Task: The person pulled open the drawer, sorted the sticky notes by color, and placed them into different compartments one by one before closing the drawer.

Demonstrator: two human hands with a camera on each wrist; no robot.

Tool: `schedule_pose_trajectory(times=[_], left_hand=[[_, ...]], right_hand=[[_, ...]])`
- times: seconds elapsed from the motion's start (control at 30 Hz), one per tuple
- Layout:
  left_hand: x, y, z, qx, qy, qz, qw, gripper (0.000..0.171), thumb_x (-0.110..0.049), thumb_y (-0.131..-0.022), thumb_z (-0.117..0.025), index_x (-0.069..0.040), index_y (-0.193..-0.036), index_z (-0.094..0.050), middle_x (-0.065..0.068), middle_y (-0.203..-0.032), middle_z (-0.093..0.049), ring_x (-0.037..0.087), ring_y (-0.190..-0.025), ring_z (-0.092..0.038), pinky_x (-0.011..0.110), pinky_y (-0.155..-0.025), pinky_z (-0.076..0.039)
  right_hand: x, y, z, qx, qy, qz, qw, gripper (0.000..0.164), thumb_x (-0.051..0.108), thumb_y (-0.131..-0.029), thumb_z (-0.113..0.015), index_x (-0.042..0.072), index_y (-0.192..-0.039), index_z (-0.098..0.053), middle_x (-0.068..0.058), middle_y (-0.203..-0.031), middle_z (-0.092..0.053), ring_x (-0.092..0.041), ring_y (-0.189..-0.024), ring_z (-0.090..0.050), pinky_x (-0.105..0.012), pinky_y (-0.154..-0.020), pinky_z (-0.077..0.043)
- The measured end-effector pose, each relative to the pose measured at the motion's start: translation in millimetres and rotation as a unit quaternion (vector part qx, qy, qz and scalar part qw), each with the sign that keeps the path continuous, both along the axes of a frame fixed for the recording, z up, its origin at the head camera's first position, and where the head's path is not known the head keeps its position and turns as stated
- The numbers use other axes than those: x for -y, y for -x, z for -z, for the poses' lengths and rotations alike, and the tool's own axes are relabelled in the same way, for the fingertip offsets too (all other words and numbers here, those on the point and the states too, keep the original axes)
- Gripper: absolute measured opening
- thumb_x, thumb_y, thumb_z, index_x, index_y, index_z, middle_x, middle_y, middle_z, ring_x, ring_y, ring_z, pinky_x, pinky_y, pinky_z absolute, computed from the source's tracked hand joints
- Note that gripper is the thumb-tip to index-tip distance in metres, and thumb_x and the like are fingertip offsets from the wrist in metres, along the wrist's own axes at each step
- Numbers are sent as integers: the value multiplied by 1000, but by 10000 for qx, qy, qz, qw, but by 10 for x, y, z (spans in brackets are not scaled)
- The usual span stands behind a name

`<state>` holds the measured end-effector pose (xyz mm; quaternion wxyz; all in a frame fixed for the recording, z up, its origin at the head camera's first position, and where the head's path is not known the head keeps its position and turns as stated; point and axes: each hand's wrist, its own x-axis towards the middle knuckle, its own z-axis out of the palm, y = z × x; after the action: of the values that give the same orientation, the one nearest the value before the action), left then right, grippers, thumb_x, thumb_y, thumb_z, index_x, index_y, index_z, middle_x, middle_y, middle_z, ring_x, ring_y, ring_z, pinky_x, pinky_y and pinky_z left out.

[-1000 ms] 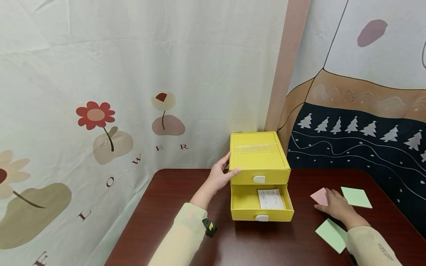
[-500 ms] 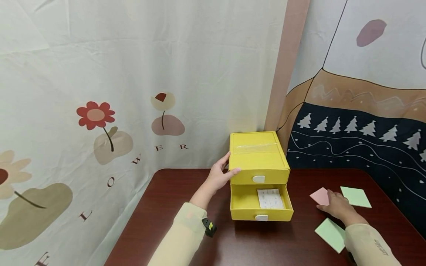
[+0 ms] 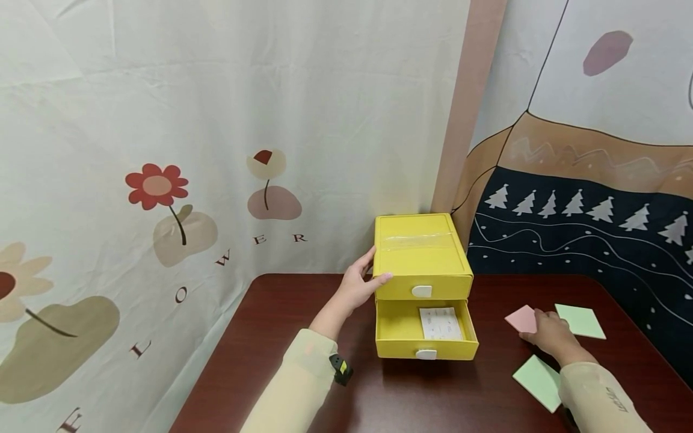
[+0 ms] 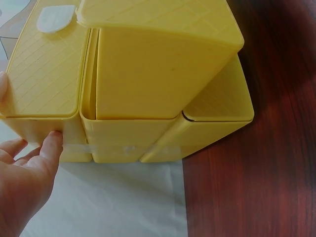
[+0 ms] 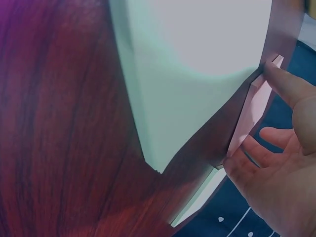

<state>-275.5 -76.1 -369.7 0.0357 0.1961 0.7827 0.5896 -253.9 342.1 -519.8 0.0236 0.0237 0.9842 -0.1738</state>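
Note:
A yellow two-drawer storage box (image 3: pixel 417 240) stands at the back of the table, its lower drawer (image 3: pixel 395 349) pulled out with a white printed paper (image 3: pixel 440 325) inside. My left hand (image 3: pixel 356 287) rests against the box's left side, the thumb reaching over the upper drawer's front edge; the left wrist view has its fingertips touching the yellow wall (image 4: pixel 71 131). At the right, my right hand (image 3: pixel 553 338) pinches a pink sticky note pad (image 3: pixel 521 319) across its edges. In the right wrist view thumb and fingers sit at opposite ends of the pink pad (image 5: pixel 251 108), which is at the table surface.
Two light green sticky note pads lie near the right hand: one green pad (image 3: pixel 580 320) behind it, another green pad (image 3: pixel 538 382) partly under the right sleeve (image 3: pixel 601 394). Printed curtains (image 3: pixel 335 120) hang behind the dark red-brown table (image 3: pixel 281 313).
My right hand has shifted slightly at the pink pad, its thumb drawing in toward the pad's edge. My left hand, the box and the green pads look unchanged.

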Motion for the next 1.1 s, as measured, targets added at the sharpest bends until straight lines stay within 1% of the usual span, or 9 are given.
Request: schedule_pose_trajectory(times=[0.13, 0.3, 0.5, 0.63, 0.77, 0.83, 0.93, 1.03, 1.1], left_hand=[[-1, 1, -1, 17, 3, -19, 10000, 75, -23, -81, -63, -11, -141, -19, 7, -139, -29, 21, -126, -28, 43, -97, -30], [2, -6, -1, -18, 136, -65, 9999, 75, -26, -81, -63, -12, -141, -19, 6, -140, -29, 19, -126, -28, 37, -96, -32], [-1, -11, 4, 24, 69, -62, 10000, 75, -24, -81, -63, -11, -141, -19, 7, -140, -28, 20, -126, -28, 42, -97, -30], [-3, -14, 1, 44, 87, -84, 9999, 75, -25, -81, -63, -11, -141, -19, 7, -140, -28, 21, -126, -28, 43, -97, -30], [-4, -17, -3, 38, 144, -102, 9998, 75, -25, -81, -63, -12, -141, -19, 7, -139, -29, 20, -126, -29, 41, -96, -32], [-4, -19, -6, 24, 149, -105, 9998, 75, -25, -81, -63, -11, -141, -19, 7, -140, -28, 20, -126, -29, 40, -96, -32], [-3, -21, -13, 3, 153, -84, 9998, 76, -25, -81, -63, -11, -141, -19, 7, -140, -28, 20, -126, -29, 40, -96, -32], [-4, -21, -18, -40, 125, -52, 9999, 75, -24, -81, -63, -10, -140, -19, 8, -139, -29, 21, -125, -29, 42, -96, -31], [-5, -20, -21, -67, 122, -49, 9999, 75, -24, -81, -63, -10, -140, -19, 8, -139, -29, 21, -125, -30, 42, -96, -31]], right_hand=[[4, 12, -5, -61, -1, -4, 10000, 88, 39, -70, -69, -23, -120, -30, -43, -109, -33, -53, -95, -34, -58, -76, -34], [10, 18, -10, -139, 54, 49, 9999, 95, 42, -65, -72, -24, -119, -30, -42, -105, -36, -51, -94, -33, -57, -76, -33], [34, -11, -17, -162, 385, 255, 9988, 99, 42, -58, -77, -22, -118, -31, -37, -102, -32, -48, -92, -25, -54, -72, -32], [49, -20, -6, -342, 366, 267, 9984, 91, 42, -53, -79, -19, -109, -41, -32, -93, -42, -44, -91, -25, -52, -73, -27], [40, -11, 11, -446, 253, 218, 9984, 88, 45, -51, -79, -17, -103, -45, -27, -86, -50, -43, -88, -30, -52, -74, -25], [36, -8, 13, -481, 200, 171, 9985, 90, 48, -51, -78, -17, -102, -46, -28, -87, -51, -44, -87, -34, -53, -75, -24], [41, -11, -1, -470, 184, 183, 9986, 97, 53, -52, -76, -19, -108, -43, -33, -95, -49, -46, -89, -35, -54, -77, -24], [56, -22, -29, -423, 301, 279, 9983, 100, 51, -57, -74, -22, -115, -36, -39, -105, -41, -49, -96, -31, -56, -80, -24], [66, -26, -56, -398, 343, 315, 9981, 96, 46, -63, -72, -23, -116, -33, -41, -109, -37, -51, -100, -27, -58, -82, -24]])
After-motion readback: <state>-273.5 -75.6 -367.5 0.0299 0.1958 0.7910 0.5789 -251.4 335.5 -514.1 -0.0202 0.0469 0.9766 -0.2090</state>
